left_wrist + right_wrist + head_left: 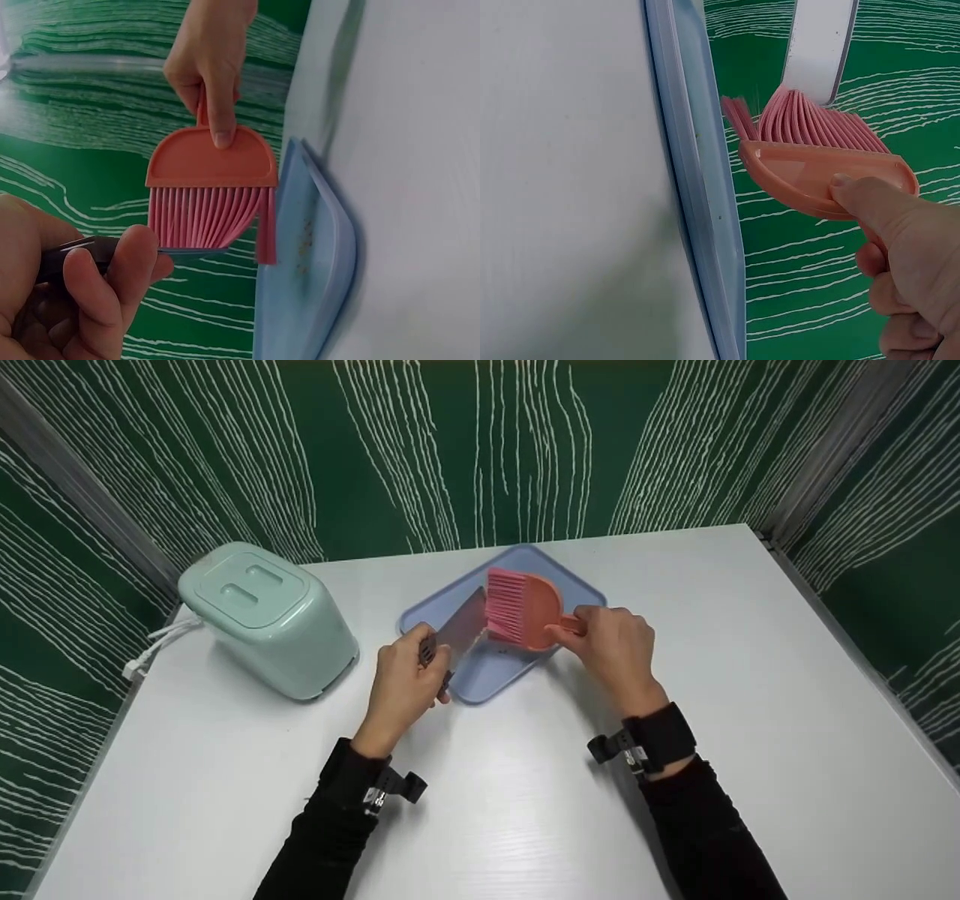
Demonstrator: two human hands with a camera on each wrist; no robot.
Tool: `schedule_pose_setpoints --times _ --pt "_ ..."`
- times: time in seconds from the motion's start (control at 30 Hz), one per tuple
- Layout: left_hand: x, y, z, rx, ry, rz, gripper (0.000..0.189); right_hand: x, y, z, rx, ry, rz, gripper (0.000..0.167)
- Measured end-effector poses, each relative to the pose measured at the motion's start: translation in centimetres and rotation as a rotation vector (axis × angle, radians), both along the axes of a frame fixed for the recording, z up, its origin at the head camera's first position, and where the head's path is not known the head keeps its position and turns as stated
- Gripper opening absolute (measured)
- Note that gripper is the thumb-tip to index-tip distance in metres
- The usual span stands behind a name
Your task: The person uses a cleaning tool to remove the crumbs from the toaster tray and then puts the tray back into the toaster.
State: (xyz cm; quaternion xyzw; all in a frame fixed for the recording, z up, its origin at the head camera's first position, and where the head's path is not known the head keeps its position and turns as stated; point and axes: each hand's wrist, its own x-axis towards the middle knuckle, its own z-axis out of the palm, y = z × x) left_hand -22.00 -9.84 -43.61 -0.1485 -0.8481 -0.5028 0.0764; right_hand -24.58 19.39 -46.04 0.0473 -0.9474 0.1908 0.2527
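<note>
Right hand (619, 649): clamped on the short handle of a brush of orange plastic with a half-round head and pink bristles (541, 611), the thumb pressed along the head.

Left hand (409, 667): curled firmly round the dark, slotted handle of a broad, flat grey blade, seemingly metal (463, 634); the blade is held tilted.

Contact: the bristles are seen bent against the blade, one clump splayed past its end; both tools are held above the tray.

Beneath: a shallow, rounded rectangular tray in pale blue (484, 682), laid on a white table (480, 810); small brownish crumbs (304, 244) are scattered on its floor.

Handling note, by judgement: the blade appears to be brushed off over the tray. It is best kept steady and low, tipped inward, so that whatever drops is caught within the rim. Strokes are best made lightly, away from the gripping fingers, since crumbs may be flicked outside by springy bristles.

Beyond, well apart on the left: a mint-green, rounded two-slot toaster (292, 637), with a white cable; behind, dark green panels streaked with white lines (525, 472)
</note>
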Motion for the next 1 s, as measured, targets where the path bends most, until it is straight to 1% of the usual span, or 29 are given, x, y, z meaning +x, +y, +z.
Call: schedule_pose_setpoints --times 0.33,0.47,0.57,0.73,0.87,1.0 --pt "-0.2 -0.1 -0.4 -0.046 0.029 0.01 0.013 0.0 0.4 0.3 0.008 0.023 -0.046 0.049" --pt "-0.4 -0.2 -0.4 -0.048 0.042 0.015 0.013 0.1 0.8 0.5 -0.01 0.043 -0.058 0.053" --pt "-0.5 -0.3 -0.5 -0.048 0.043 0.017 0.012 0.2 1.0 0.9 -0.034 0.063 -0.05 0.057" --pt "-0.7 -0.5 -0.7 -0.051 0.042 0.027 0.012 0.4 0.8 1.9 -0.076 0.081 -0.001 0.057" --pt "-0.9 -0.6 -0.9 -0.052 0.035 0.033 0.012 0.8 0.2 2.5 -0.094 0.074 0.087 0.053" --pt "-0.8 -0.6 -0.9 -0.047 0.026 0.034 0.011 1.0 -0.4 2.7 -0.079 0.082 0.163 0.049"
